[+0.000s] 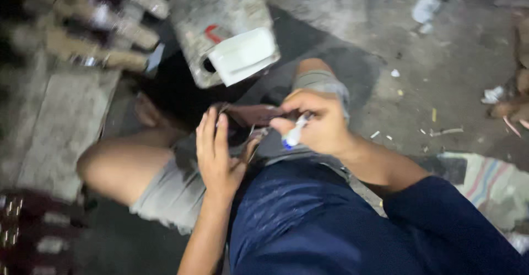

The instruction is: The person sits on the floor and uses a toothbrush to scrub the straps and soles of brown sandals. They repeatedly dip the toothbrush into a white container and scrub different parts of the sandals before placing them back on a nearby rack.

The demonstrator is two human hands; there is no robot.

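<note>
My left hand (216,152) cups the near side of a dark brown leather piece (254,116) that rests over my lap, fingers pressed flat against it. My right hand (319,123) pinches a small white tube with a blue cap (293,134), tip pointing down-left toward the leather piece. Both hands meet above my knees, which are in grey shorts. The frame is blurred, so the leather piece's exact shape is unclear.
A grey metal box with a white plastic part (228,32) stands on the floor just beyond my knees. Stacked tan objects (99,24) lie at upper left. A striped cloth (490,178) lies at right. Scraps litter the concrete floor (430,71).
</note>
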